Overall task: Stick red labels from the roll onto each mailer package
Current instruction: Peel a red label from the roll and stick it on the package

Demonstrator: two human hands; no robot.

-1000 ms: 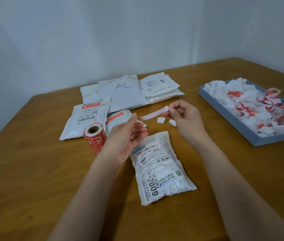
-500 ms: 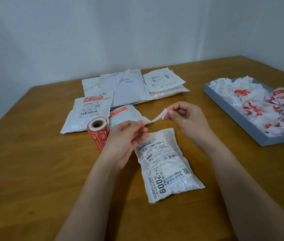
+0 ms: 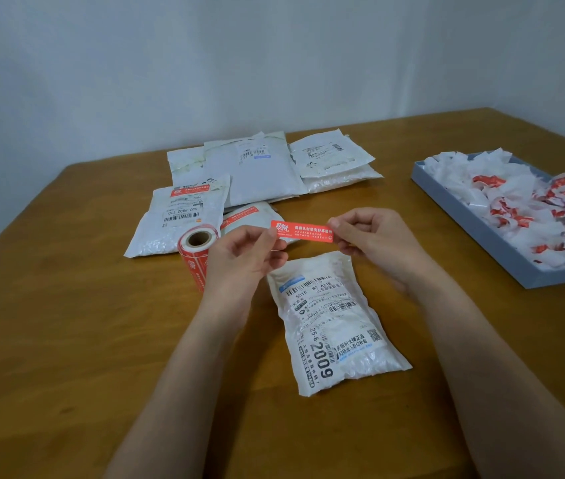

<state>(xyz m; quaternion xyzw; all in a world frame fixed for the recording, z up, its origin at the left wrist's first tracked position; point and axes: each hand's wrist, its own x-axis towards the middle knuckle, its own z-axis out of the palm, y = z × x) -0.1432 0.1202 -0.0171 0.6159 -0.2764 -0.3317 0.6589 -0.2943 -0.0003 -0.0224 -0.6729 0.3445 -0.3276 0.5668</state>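
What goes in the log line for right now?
hands: both pinch red label | label: above mailer, unstuck | roll: on table

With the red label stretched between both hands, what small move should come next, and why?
Probably lower the red label onto the mailer lying just below it. The left hand and right hand pinch its ends, holding it flat in the air, and no red label shows on this mailer yet.

red label (image 3: 302, 231), white mailer (image 3: 331, 326), blue tray (image 3: 474, 226)
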